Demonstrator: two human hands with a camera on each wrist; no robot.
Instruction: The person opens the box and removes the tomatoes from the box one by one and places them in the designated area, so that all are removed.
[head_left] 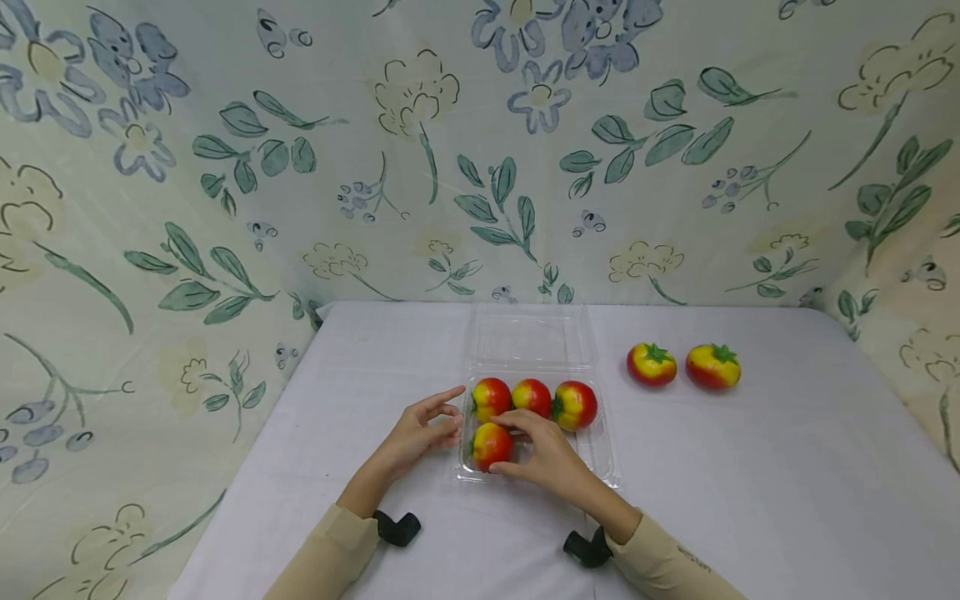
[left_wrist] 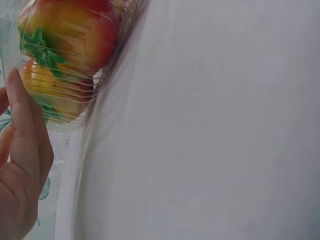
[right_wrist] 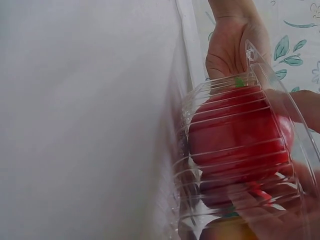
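A clear plastic clamshell box (head_left: pixel 602 458) stands with its lid (head_left: pixel 531 337) folded back. Inside, three red-and-yellow tomatoes line the far row, including one at the right (head_left: pixel 575 406). Another tomato (head_left: pixel 491 447) sits in the near left corner, and my right hand (head_left: pixel 551 457) grips it between thumb and fingers. Through the ribbed wall, the right wrist view shows this tomato (right_wrist: pixel 235 135) as mostly red. Beside the box's left wall is my left hand (head_left: pixel 416 433), fingers loosely bent and holding nothing. The left wrist view shows that hand (left_wrist: pixel 25 155) close to the wall.
Two more tomatoes, one rounder (head_left: pixel 651 365) and one wider (head_left: pixel 713 367), lie on the white tablecloth (head_left: pixel 787 467) to the right of the box. Behind the table hangs a floral curtain (head_left: pixel 480 125). Black wrist mounts (head_left: pixel 397 528) sit near both cuffs.
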